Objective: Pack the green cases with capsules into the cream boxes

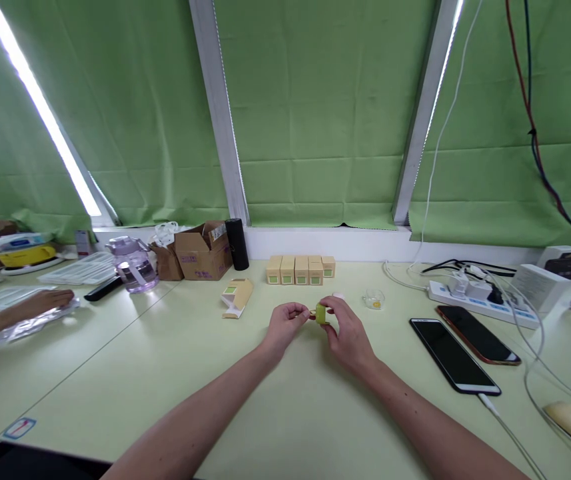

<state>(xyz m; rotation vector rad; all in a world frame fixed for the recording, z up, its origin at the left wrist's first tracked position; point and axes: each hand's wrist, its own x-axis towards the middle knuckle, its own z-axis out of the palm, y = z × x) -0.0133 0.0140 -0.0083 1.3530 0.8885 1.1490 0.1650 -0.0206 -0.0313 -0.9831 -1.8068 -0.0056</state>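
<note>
My right hand (348,337) pinches a small yellow-green, block-shaped piece (320,313) between thumb and fingers, just above the table. Close on its left side, my left hand (285,327) is closed in a pinch. A tiny brownish bit shows at its fingertips, too small to name, and I cannot tell whether it joins the green piece. Beyond my left hand lies an opened kraft-paper box (238,297), its flap spread. Several small closed kraft boxes (301,270) with green labels stand in a row behind my hands. A small clear plastic piece (374,299) with something yellow in it lies to the right.
Two phones (454,355) lie at the right, one with a white cable. Behind them is a power strip (482,305) with plugs. A purple water bottle (134,265), a cardboard box (204,252) and a black cylinder (236,244) stand back left. Another person's hand (48,303) is at far left.
</note>
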